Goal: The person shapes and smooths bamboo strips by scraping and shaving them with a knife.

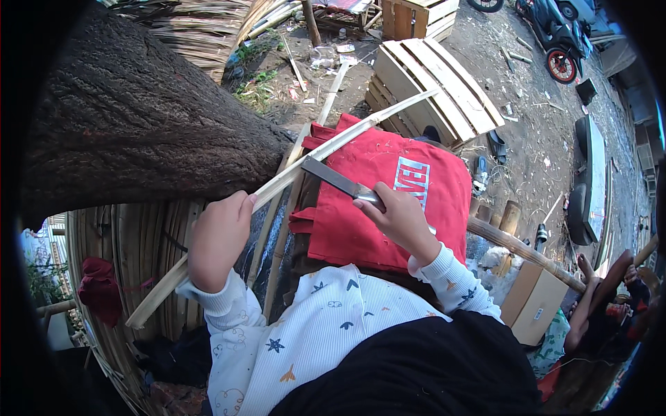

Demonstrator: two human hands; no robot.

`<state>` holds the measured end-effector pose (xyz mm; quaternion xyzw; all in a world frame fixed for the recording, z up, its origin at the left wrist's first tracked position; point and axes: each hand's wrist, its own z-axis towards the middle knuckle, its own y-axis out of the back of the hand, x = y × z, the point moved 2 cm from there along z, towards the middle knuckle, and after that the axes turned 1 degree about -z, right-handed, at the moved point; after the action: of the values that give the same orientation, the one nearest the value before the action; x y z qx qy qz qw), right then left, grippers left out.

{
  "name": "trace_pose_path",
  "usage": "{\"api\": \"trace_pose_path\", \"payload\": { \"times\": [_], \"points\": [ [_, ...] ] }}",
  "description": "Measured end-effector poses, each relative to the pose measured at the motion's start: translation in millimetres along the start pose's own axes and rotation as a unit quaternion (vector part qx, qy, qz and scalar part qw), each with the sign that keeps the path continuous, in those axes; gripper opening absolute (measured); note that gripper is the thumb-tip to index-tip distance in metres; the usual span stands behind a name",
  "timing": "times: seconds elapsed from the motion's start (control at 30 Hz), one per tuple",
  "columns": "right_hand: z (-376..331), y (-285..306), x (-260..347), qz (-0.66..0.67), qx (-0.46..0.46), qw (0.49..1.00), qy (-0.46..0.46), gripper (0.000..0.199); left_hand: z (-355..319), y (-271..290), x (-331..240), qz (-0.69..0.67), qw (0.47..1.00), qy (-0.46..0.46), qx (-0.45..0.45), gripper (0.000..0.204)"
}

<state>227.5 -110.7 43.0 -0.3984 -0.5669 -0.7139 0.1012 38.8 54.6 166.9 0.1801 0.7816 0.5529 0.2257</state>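
My left hand [223, 239] is closed around a long, pale split-bamboo strip [340, 139], which runs slantwise from lower left to upper right. In my right hand [401, 220] is a knife with a straight, blunt-ended grey blade [334, 179]; my fingers wrap its handle. The blade's far end reaches the strip's edge, a little beyond my left hand. Under both lies a red cloth [374, 243] with a printed patch, spread over my lap.
A thick tree trunk [152, 132] leans in at the left, above stacked bamboo strips [132, 263]. Wooden crates [444, 87] stand ahead. To the right are a bamboo pole [520, 249], a cardboard box [533, 301] and another person's arm or leg [586, 305]. A motorbike [551, 41] is farther off.
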Motion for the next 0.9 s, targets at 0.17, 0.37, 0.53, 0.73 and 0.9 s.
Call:
{"api": "trace_pose_path", "payload": {
  "times": [0.17, 0.37, 0.53, 0.73, 0.9],
  "points": [
    [-7, 3, -13, 0.026, -0.010, 0.999, -0.019, 0.039, -15, 29, 9, 0.030, 0.999, 0.030, 0.005, 0.038],
    [-11, 0, -17, 0.015, 0.017, 0.998, -0.051, 0.044, -24, 38, 14, 0.035, 0.999, 0.031, 0.023, 0.038],
    [-11, -2, -11, 0.039, 0.022, 0.998, -0.033, 0.044, -26, 41, 8, 0.058, 0.998, 0.035, 0.013, 0.037],
    [2, -7, 1, 0.100, -0.038, 0.994, 0.029, 0.036, -15, 33, 13, 0.042, 0.999, 0.017, 0.019, 0.036],
    [33, -6, 43, 0.171, 0.009, 0.980, 0.097, 0.057, -17, 26, 19, 0.022, 0.999, 0.012, 0.027, 0.036]
  ]
}}
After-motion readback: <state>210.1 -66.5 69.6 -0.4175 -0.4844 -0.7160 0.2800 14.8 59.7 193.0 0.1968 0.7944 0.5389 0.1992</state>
